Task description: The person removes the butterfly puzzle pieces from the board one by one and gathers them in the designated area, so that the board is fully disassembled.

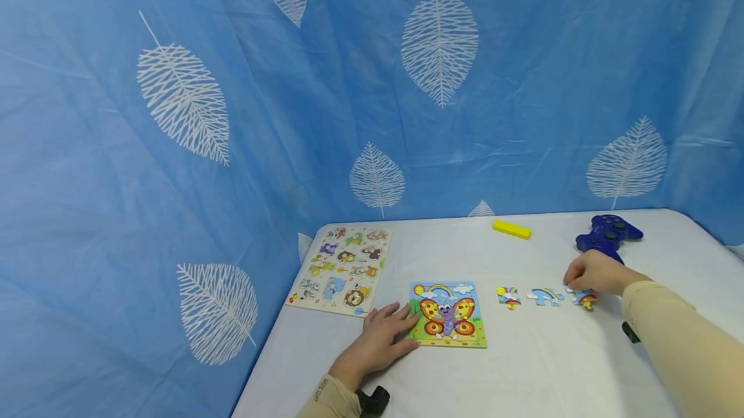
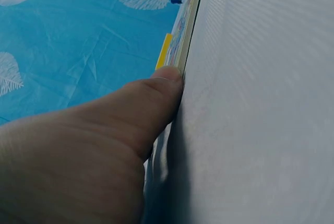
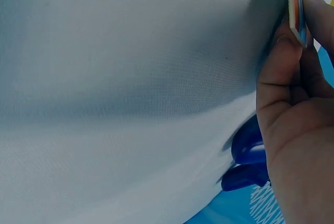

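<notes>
A butterfly jigsaw puzzle [image 1: 447,314] lies flat on the white table. My left hand [image 1: 380,344] rests at its left edge with fingers extended; in the left wrist view the thumb [image 2: 167,75] touches the board's side. To the right of the board, a puzzle piece [image 1: 509,296] and a rainbow puzzle piece [image 1: 546,296] lie side by side, apart. Beyond them my right hand [image 1: 601,272] pinches another puzzle piece [image 1: 584,299] between thumb and fingers. In the right wrist view that piece [image 3: 296,15] is seen edge-on, its picture mostly hidden.
A dark blue game controller [image 1: 607,236] sits just behind my right hand. Toward the back lies a yellow block [image 1: 511,230]. An animal puzzle board [image 1: 343,269] occupies the table's left side. A blue leaf-patterned curtain [image 1: 523,114] hangs behind the table.
</notes>
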The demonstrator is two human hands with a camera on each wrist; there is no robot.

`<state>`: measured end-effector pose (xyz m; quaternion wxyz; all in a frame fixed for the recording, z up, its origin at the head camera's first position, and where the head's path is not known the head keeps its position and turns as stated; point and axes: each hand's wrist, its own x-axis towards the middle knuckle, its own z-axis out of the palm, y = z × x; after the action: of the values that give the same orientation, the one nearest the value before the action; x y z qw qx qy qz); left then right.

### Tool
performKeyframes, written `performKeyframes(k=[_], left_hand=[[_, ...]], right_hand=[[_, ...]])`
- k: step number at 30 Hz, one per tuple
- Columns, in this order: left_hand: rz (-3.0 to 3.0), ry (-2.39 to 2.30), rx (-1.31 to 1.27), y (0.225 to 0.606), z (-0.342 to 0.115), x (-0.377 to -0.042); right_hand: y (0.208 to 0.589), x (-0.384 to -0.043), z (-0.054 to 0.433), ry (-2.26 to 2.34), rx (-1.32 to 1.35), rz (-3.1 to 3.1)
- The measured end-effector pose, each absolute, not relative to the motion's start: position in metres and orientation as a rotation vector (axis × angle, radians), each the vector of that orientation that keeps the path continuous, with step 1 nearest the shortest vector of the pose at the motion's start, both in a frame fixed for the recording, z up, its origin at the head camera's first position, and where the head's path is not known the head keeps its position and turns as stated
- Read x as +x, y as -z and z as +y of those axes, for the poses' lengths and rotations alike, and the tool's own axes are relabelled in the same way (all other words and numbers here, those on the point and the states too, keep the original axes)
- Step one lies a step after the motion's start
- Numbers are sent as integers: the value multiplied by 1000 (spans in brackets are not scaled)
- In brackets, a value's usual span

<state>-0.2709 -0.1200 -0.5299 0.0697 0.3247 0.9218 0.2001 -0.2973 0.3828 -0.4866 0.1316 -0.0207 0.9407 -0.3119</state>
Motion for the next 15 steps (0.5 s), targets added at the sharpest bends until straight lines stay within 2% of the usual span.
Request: performKeyframes(k=[15], left_hand=[[2764,-603,969,532,-119,-272]], right_hand=[[491,-297,377,757,-26,2822]])
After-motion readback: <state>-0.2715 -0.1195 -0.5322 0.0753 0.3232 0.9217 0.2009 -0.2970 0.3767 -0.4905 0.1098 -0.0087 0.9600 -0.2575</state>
